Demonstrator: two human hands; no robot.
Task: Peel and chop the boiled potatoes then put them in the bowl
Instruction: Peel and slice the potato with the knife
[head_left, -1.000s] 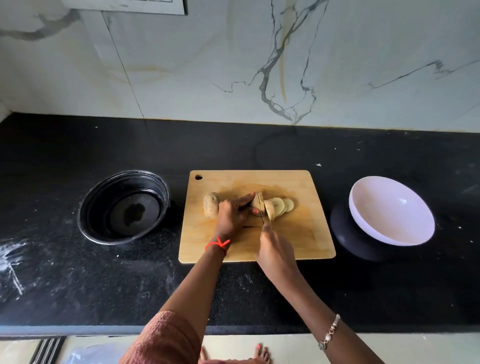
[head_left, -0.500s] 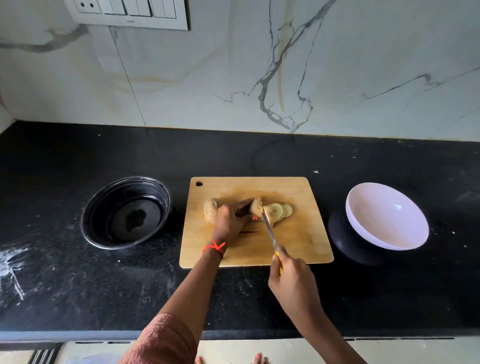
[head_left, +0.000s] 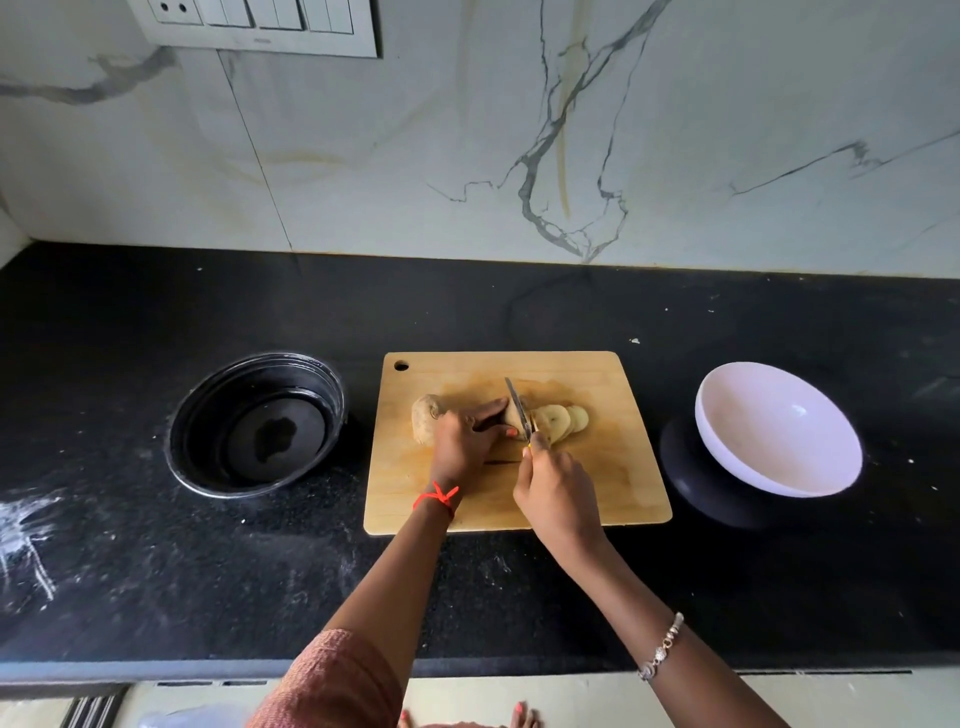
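Note:
A brown potato (head_left: 427, 417) lies across the middle of the wooden cutting board (head_left: 613, 483). My left hand (head_left: 467, 441) holds it down, fingers curled over its right part. My right hand (head_left: 558, 491) grips a knife (head_left: 517, 408), and the blade stands on the potato's cut end. Several pale round slices (head_left: 563, 421) lean against each other just right of the blade. A white bowl (head_left: 779, 436) sits tilted on a dark base to the right of the board, with nothing in it.
A black round pan (head_left: 254, 423) stands left of the board on the black counter (head_left: 156, 571). White smears mark the counter's left front. A marble wall with a switch panel (head_left: 260, 26) rises behind. The counter's front edge runs below my forearms.
My right hand, drawn back toward the board's front edge half a second ago, has pushed forward again, and the knife now stands on the potato's cut end. The left hand stays on the potato.

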